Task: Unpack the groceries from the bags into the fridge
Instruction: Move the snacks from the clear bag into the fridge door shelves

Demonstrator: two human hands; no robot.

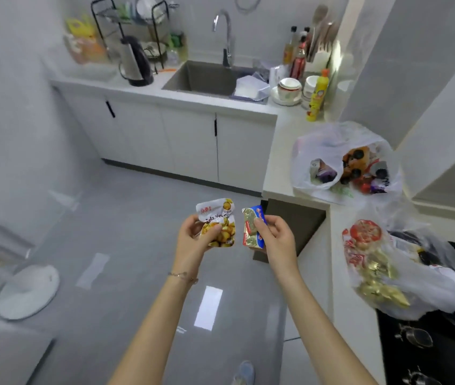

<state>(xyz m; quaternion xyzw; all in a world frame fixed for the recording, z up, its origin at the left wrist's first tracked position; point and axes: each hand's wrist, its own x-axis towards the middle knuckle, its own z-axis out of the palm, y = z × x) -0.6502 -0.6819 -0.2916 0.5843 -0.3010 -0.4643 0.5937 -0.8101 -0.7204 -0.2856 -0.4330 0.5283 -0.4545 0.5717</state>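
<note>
Gold foil wraps the small block (250, 232) that the right hand (277, 240) pinches between thumb and curled fingers. A blue label with a red band runs along the block's edge, and its white lettering is too blurred to read. Just beside it, not touching, the left hand (193, 237) grips a crumpled white snack pouch (218, 223), thumb on the front. The pouch is printed with round yellow pieces and red Chinese characters that I cannot make out. A thin bracelet (181, 274) sits on the left wrist. Both items are held above the glossy grey floor (137, 218), near the corner of the white surface (279, 151).

On that surface to the right, a clear plastic bag (317, 140) lies open, with an orange packet with dark spots (355, 159) and purple-wrapped items inside. Nearer, a second clear bag (420, 273) rests partly on a black cooktop (415, 357). It holds a packet with a round red print (365, 234) and gold-wrapped pieces (381, 290). Any writing there is unreadable.

Further back, the surface carries a sink (206, 76) under a chrome faucet (225, 34), with a black-and-steel kettle (134, 62) to its left. To the right of the sink stand stacked bowls (288, 87) and a yellow bottle (316, 95) whose red label cannot be read.
</note>
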